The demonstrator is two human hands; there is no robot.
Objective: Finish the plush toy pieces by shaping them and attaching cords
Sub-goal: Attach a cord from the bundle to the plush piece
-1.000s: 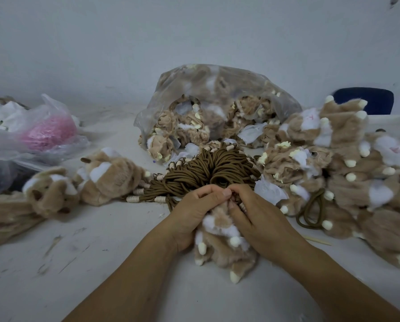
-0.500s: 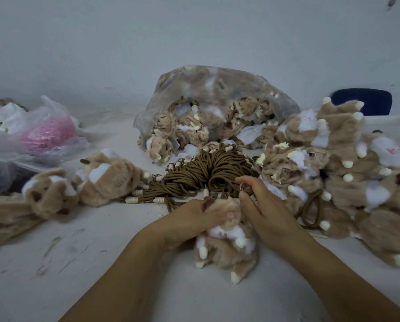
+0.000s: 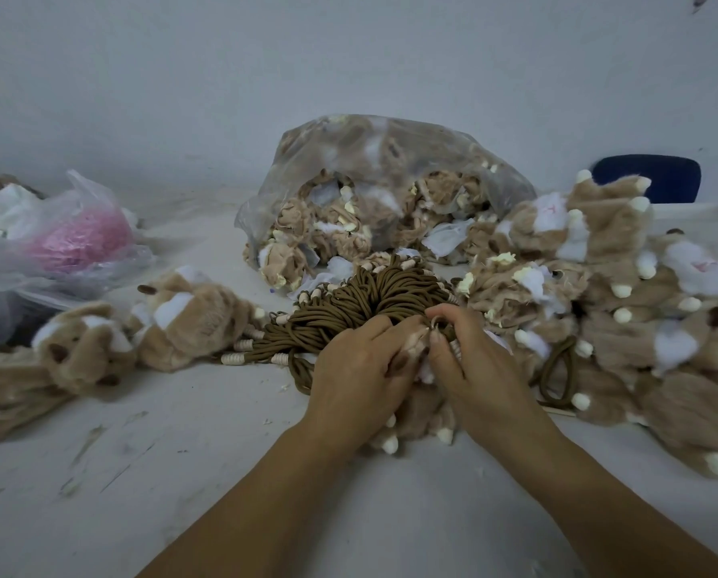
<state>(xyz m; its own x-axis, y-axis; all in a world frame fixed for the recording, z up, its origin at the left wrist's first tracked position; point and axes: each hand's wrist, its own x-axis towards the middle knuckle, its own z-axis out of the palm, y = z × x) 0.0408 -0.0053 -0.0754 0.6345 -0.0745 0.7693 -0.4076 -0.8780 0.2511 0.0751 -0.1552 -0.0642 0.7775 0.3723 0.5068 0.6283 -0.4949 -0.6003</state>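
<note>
Plush toy point(image 3: 416, 415) lengthwise front-to-back, feet nearest, far end in pinch of left hand point(image 3: 357, 374) and right hand point(image 3: 479, 369).

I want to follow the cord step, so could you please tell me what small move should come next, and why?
Probably draw one cord from the cord bundle to the plush toy. The left hand grips the toy, the right hand pinches what looks like a small ring at its top, and the bundle lies just behind the fingers.
</note>
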